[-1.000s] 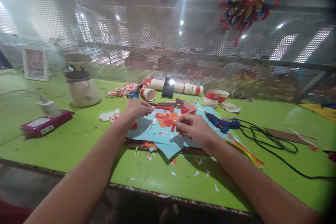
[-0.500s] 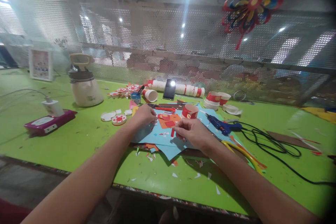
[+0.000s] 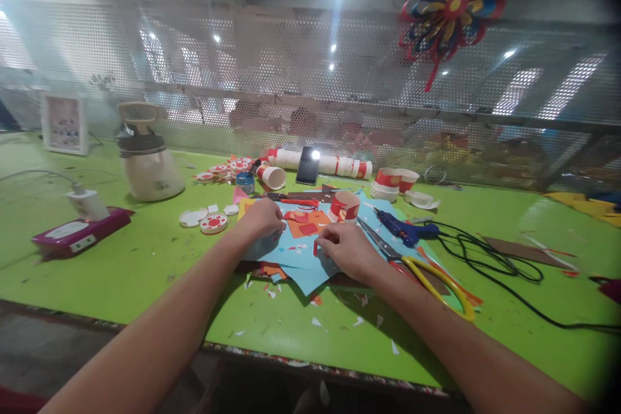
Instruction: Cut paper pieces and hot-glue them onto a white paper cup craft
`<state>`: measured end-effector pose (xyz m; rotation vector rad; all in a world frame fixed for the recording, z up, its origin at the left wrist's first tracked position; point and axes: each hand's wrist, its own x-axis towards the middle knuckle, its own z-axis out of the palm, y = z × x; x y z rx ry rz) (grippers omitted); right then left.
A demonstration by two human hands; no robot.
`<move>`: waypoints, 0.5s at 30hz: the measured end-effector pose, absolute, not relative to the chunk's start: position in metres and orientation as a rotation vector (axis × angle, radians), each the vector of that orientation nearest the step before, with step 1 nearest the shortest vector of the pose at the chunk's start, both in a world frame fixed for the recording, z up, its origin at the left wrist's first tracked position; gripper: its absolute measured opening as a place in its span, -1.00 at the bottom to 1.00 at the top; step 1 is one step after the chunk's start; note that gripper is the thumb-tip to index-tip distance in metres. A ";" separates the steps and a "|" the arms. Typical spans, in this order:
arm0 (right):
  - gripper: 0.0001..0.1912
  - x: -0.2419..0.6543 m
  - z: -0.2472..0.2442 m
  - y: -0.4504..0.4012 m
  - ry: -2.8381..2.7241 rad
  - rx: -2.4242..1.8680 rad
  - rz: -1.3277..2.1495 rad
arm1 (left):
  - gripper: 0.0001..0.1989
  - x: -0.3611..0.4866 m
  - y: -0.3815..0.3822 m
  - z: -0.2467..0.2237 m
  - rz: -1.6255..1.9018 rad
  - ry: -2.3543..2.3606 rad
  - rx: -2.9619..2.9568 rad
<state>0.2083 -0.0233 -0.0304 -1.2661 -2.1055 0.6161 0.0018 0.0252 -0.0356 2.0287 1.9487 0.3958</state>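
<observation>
My left hand [image 3: 263, 218] is closed over the left part of the light blue paper [image 3: 310, 277]; what its fingers hold, if anything, is too small to make out. Across from it, my right hand [image 3: 345, 247] has thumb and fingertips pressed together beside a small red strip [image 3: 315, 248]; whether it pinches the strip is unclear. Between the hands lies an orange paper [image 3: 317, 218] with red pieces on it. A cut red-and-white paper cup [image 3: 345, 205] stands just behind my right hand. Yellow-handled scissors [image 3: 436, 278] lie by my right wrist.
A blue glue gun [image 3: 405, 229] with a black cable lies right of the paper. Behind are a phone [image 3: 307, 166], a row of stacked cups [image 3: 334, 165] and a blue jar [image 3: 245, 182]. At left stand a white sprayer [image 3: 150, 171] and a purple power strip [image 3: 82, 233].
The view has shifted slightly, so most things appear a little further left. More of the scissors now shows beside my right hand. Both hands keep nearly the same pose.
</observation>
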 end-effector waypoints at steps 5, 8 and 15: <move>-0.78 0.210 -0.032 -0.022 -2.084 -1.268 0.621 | -0.82 0.004 0.021 -0.032 0.306 1.955 2.028; -0.78 0.211 -0.033 -0.020 -2.050 -1.266 0.670 | -0.81 0.006 0.020 -0.032 0.302 1.957 2.001; -0.80 0.211 -0.032 -0.018 -1.860 -1.238 0.999 | -0.92 0.008 0.019 -0.033 0.498 1.915 1.937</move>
